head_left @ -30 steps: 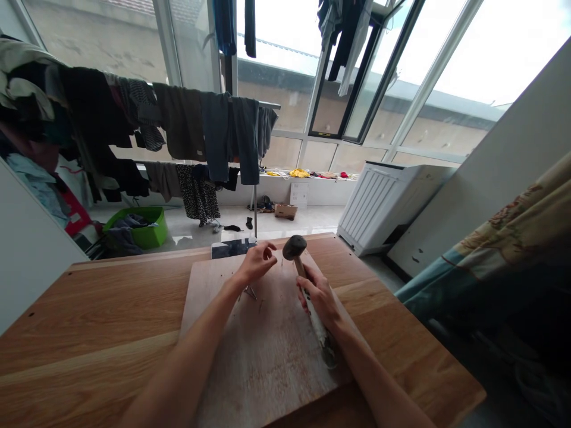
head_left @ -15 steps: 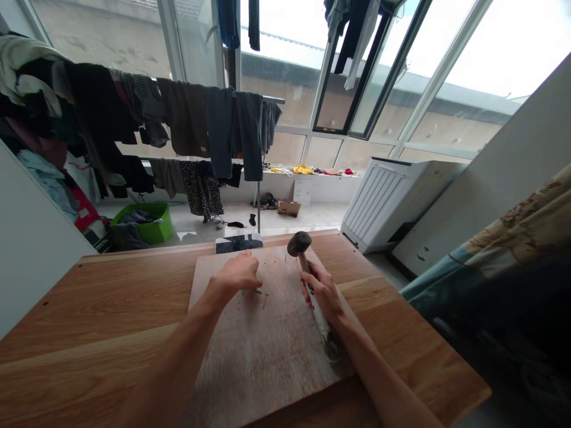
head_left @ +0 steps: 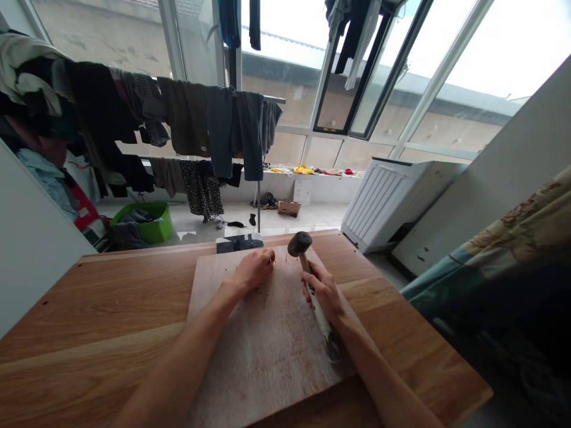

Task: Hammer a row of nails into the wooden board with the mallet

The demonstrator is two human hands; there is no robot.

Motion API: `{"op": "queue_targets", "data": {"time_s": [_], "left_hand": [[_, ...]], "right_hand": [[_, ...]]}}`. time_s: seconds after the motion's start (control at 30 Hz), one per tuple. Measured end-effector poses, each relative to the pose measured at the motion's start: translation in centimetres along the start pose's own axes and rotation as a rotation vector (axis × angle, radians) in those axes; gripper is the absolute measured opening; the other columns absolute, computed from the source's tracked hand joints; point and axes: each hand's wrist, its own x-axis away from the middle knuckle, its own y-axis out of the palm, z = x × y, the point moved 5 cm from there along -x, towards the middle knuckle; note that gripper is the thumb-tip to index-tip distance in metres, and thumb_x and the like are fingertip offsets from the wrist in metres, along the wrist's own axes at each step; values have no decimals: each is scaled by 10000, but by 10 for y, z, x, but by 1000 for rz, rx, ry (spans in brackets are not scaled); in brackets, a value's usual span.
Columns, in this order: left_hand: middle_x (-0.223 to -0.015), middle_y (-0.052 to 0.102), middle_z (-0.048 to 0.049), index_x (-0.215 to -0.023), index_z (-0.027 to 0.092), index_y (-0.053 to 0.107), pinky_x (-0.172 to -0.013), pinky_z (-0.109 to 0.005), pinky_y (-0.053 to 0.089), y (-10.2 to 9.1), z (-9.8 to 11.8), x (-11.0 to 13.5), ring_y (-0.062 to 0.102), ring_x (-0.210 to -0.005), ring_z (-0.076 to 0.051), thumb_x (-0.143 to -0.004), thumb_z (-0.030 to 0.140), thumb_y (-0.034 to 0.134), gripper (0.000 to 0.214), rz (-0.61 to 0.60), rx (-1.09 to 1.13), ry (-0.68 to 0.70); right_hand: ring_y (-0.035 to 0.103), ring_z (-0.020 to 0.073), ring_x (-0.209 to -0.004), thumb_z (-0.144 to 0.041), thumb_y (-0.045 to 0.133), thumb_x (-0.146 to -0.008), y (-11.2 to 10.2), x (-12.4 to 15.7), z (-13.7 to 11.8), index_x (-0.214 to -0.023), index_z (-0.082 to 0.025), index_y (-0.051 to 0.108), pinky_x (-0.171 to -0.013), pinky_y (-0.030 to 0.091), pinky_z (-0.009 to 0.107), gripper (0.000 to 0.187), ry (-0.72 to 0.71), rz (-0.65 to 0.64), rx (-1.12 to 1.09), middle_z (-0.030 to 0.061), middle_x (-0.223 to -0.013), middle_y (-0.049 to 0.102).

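Hammer (head_left: 316,309) sits gripped in the right hand (head_left: 323,291) over a board (head_left: 263,356) on the table (head_left: 120,297); the left hand (head_left: 253,270) curls near its far edge, any contents hidden. Thin nails (head_left: 286,258) stand nearby, apparently only part-driven, so hammering looks unfinished.

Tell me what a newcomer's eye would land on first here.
Probably the dark-headed mallet gripped in the right hand, over the right side of the pale board on the wooden table. Next, perhaps, the hanging laundry at the back left, and the bright green tub on the floor below it.
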Motion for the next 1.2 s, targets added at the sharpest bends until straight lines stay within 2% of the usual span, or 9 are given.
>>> {"op": "queue_targets", "data": {"time_s": [0.1, 0.3, 0.4, 0.5, 0.6, 0.7, 0.9, 1.0, 1.2], "left_hand": [[-1002, 659, -100, -917, 183, 672, -797, -303, 472, 6, 0, 1, 626, -859, -203, -900, 123, 498, 186, 4, -44, -12], [-1002, 648, -96, -912, 185, 677, -839, -306, 476, 9, 3, 0, 615, -953, -220, -898, 99, 496, 201, 14, -160, 65], [-1016, 671, -91, -957, 181, 674, -802, -297, 496, 13, -1, -3, 641, -865, -194, -897, 95, 492, 210, 92, -37, 37], [-930, 700, -64, -959, 175, 668, -765, -281, 519, 18, -6, -6, 653, -775, -168, -859, 88, 543, 183, 172, 156, 10], [-817, 707, -33, -990, 179, 661, -714, -269, 538, 22, -12, -8, 665, -732, -162, -834, 119, 594, 180, 197, 293, -30], [-829, 723, -28, -1018, 185, 652, -700, -266, 548, 23, -15, -9, 672, -721, -155, -820, 131, 616, 208, 210, 377, -49], [-720, 676, 4, -846, 178, 676, -642, -236, 491, 23, -17, -9, 621, -652, -134, -821, 157, 626, 60, 238, 387, -55], [-686, 648, 14, -762, 175, 678, -625, -228, 452, 22, -17, -10, 588, -640, -125, -816, 160, 628, 76, 249, 373, -57], [-704, 639, 1, -710, 164, 684, -644, -232, 440, 19, -16, -11, 580, -650, -122, -781, 157, 660, 76, 254, 370, -74]], "right_hand": [[399, 86, -372, -380, 575, -827, 0, 0, 2, -864, -201, 545, -325, 350, 201, 185, 3, -6, -13, -85, -526, 450], [393, 92, -366, -378, 564, -841, 0, 0, 3, -876, -202, 553, -326, 354, 212, 180, 9, -18, -10, -87, -512, 454], [402, 89, -377, -375, 575, -838, 1, 1, 0, -865, -208, 543, -330, 352, 209, 173, 3, -11, -12, -85, -538, 451], [397, 82, -381, -372, 583, -832, 3, 2, -3, -857, -207, 535, -336, 343, 207, 174, -21, -19, -23, -82, -561, 456], [370, 79, -366, -368, 557, -847, 5, 3, -4, -865, -205, 532, -339, 336, 205, 167, -9, -55, -33, -87, -533, 448], [384, 81, -378, -351, 545, -842, 9, 5, -5, -898, -201, 539, -337, 341, 201, 160, 9, -80, -76, -78, -562, 466], [394, 78, -382, -338, 540, -842, 15, 8, -8, -898, -194, 549, -330, 334, 203, 155, 12, -124, -106, -69, -599, 459], [398, 73, -389, -331, 541, -846, 17, 9, -7, -915, -193, 550, -331, 325, 199, 155, 6, -130, -109, -63, -627, 471], [398, 72, -382, -344, 551, -835, 17, 10, -7, -896, -192, 551, -329, 331, 197, 164, 11, -110, -106, -71, -603, 457]]}}
